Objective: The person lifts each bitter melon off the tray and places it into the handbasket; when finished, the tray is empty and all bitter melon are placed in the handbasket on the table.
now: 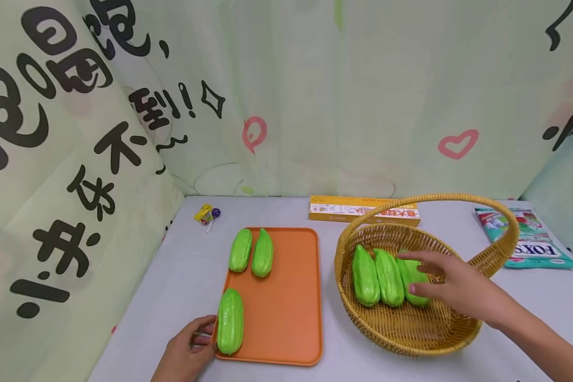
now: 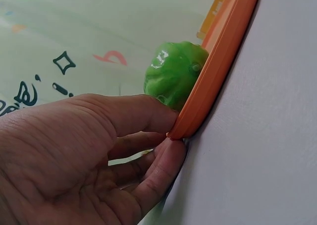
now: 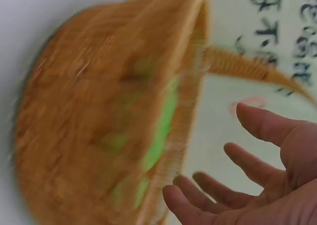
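Note:
My left hand [image 1: 187, 350] pinches the near left corner of an orange tray [image 1: 283, 302]; in the left wrist view the thumb lies on the rim with fingers beneath. Close to that thumb, a green ridged gourd [image 1: 230, 322] lies on the tray. Two more gourds, one of them pointed [image 1: 262, 253], are at the tray's far left. Over the right side of a wicker basket [image 1: 410, 339], my right hand [image 1: 463, 286] is spread and holds nothing. Three green gourds lie side by side in the basket; the rightmost [image 1: 412, 278] is partly hidden behind my right fingers.
The basket's tall handle [image 1: 439, 198] arches over its far side. Behind it lies a yellow-orange box [image 1: 334, 208]. A teal snack bag [image 1: 535, 249] is at the right, and small wrapped candies [image 1: 205, 214] are at the back left. Printed curtains surround the table.

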`<state>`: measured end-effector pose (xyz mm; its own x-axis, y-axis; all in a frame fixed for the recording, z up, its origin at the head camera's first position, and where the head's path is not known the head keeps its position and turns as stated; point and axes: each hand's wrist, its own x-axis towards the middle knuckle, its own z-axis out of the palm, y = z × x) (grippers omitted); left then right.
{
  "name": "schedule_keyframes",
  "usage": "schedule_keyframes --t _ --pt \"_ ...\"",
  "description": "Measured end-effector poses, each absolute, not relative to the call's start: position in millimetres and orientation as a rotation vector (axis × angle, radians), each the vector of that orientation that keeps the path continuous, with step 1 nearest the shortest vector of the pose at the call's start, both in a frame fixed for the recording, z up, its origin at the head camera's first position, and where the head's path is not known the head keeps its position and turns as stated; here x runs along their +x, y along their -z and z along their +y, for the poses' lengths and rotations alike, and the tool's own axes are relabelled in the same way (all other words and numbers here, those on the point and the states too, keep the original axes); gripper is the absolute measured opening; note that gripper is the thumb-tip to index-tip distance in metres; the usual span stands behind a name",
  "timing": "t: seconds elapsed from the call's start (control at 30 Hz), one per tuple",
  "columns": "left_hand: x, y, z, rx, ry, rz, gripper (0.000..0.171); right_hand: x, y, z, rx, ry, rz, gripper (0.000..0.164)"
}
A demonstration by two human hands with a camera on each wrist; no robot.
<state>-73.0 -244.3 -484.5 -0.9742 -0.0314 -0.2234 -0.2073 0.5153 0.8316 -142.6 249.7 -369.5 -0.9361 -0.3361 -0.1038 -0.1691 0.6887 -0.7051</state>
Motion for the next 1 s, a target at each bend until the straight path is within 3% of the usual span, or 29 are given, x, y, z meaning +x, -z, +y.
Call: schedule_keyframes --t 0.2,0.4,0.73,1.0 --pt "-72 484 -243 -0.204 -1.459 2.575 0.052 -105 357 185 -0.651 1.451 2.389 0.047" --pt "-71 484 -242 -0.207 -1.469 2.583 0.051 -86 384 104 -0.781 1.691 1.950 0.045" --pt "-75 483 -241 -0.216 -1.467 2.576 0.050 -110 438 0 -0.482 1.798 2.001 0.049" --pt "-73 483 -242 -0.219 -1.468 2.594 0.048 -125 458 -38 -0.427 1.890 1.950 0.049"
